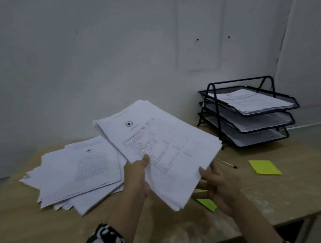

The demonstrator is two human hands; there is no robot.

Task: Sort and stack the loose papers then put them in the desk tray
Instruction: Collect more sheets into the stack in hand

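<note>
A thick stack of white printed papers (pixel 164 147) hangs tilted above the desk, its top sheet bearing a star emblem. My left hand (pixel 138 176) grips its near left edge, thumb on top. Under its near right corner sits my right hand (pixel 218 185), fingers spread below the sheets. A messy pile of loose papers (pixel 77 172) lies fanned out on the desk to the left. The black three-tier mesh desk tray (pixel 215 114) stands at the back right, with paper in each tier and a stack on top (pixel 254 99).
A yellow-green sticky pad (pixel 264 167) lies right of my hands; another (pixel 206 203) shows partly under the held stack. A pen (pixel 226 163) rests in front of the tray. The wooden desk (pixel 27 228) ends close to me; a wall stands behind.
</note>
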